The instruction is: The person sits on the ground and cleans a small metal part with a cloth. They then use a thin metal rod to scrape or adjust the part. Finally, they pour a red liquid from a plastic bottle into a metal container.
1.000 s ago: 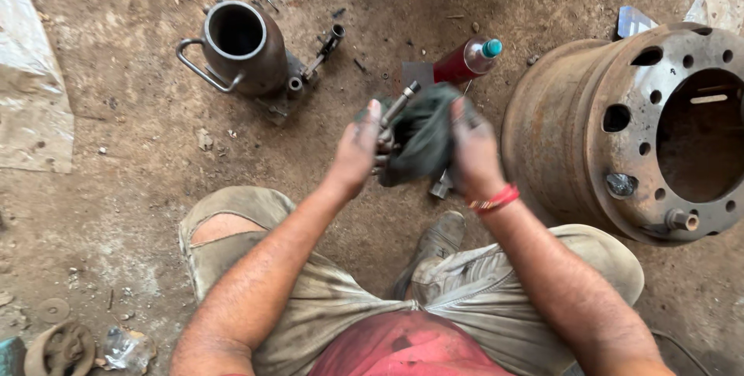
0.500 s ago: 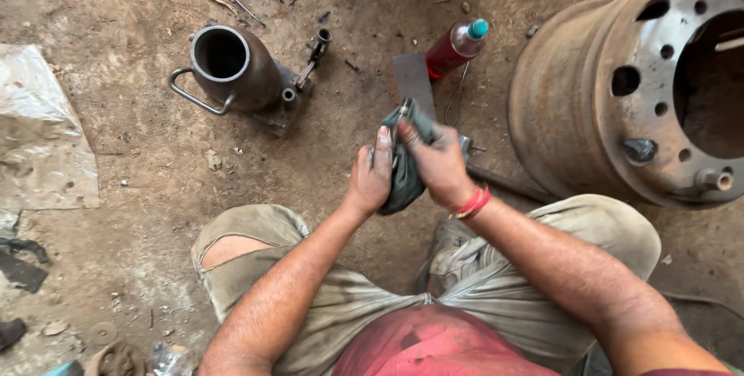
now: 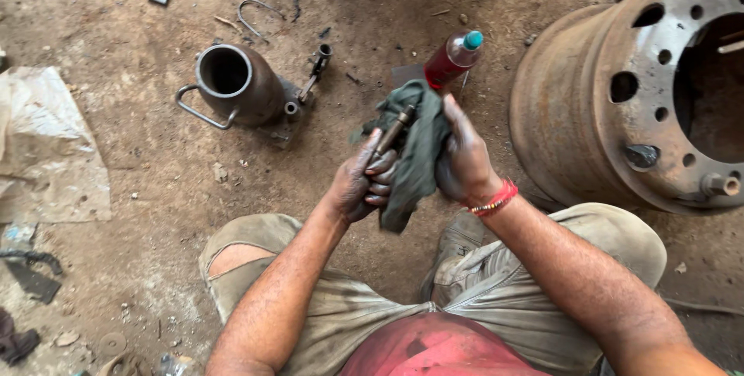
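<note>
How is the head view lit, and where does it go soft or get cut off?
Head view: soft, even daylight, no hard shadows or glare; left hand, right hand and dark green rag are fairly sharp; the rusty wheel rim is cut off at the right edge.

The floor [image 3: 139, 190] is bare packed dirt, brown and dusty, strewn with small stones and metal scraps. A rusty wheel rim [image 3: 620, 97] lies on its side at the right. A rusted cylinder [image 3: 236, 81] with a wire handle sits at upper left, crumpled plastic sheet [image 3: 46, 151] at the left edge. Daylight is soft and even.
</note>
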